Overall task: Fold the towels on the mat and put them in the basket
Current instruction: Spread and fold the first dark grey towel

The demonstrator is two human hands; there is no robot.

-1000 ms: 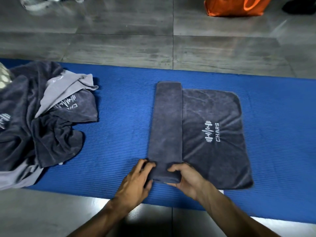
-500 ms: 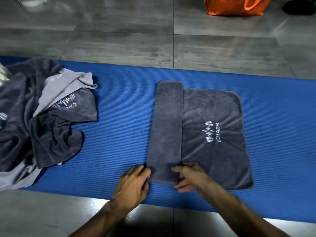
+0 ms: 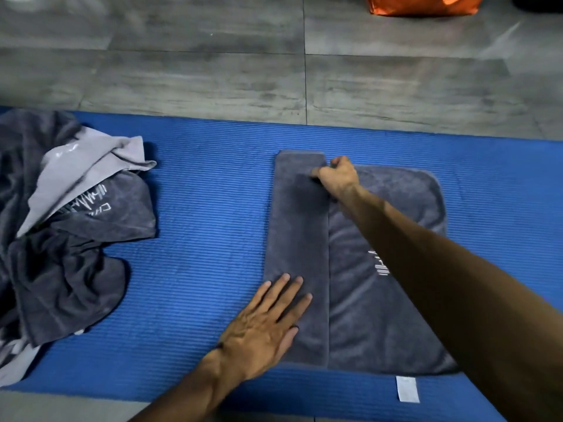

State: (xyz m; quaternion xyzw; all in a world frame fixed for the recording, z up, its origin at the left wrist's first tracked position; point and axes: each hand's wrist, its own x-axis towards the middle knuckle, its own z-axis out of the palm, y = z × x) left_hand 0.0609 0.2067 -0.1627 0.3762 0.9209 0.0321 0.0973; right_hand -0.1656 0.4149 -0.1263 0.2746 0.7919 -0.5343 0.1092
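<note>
Two hands are working on one dark grey towel point(image 3: 380, 315), which is lying flat on the blue mat point(image 3: 198, 239) at about 4 o'clock from the frame's centre. You are pressing your left hand point(image 3: 265, 327) flat, fingers straight and slightly spread, on the near end of the folded strip point(image 3: 298, 254) that is running along the towel's left side. You are reaching your right hand point(image 3: 336, 176) out to the strip's far end at about 1 o'clock, with the fingers curled onto the cloth; whether they are pinching it or only pressing cannot be told. Your right forearm is crossing over the towel's white logo point(image 3: 382, 266), covering most of it. At 9 o'clock, a loose pile point(image 3: 61, 239) of dark and light grey towels is lying crumpled on the mat. At 5 o'clock, a white tag point(image 3: 406, 389) is sticking out from the towel's near edge. At 1 o'clock on the grey floor point(image 3: 213, 71), an orange bag point(image 3: 423, 4) is showing partly.
</note>
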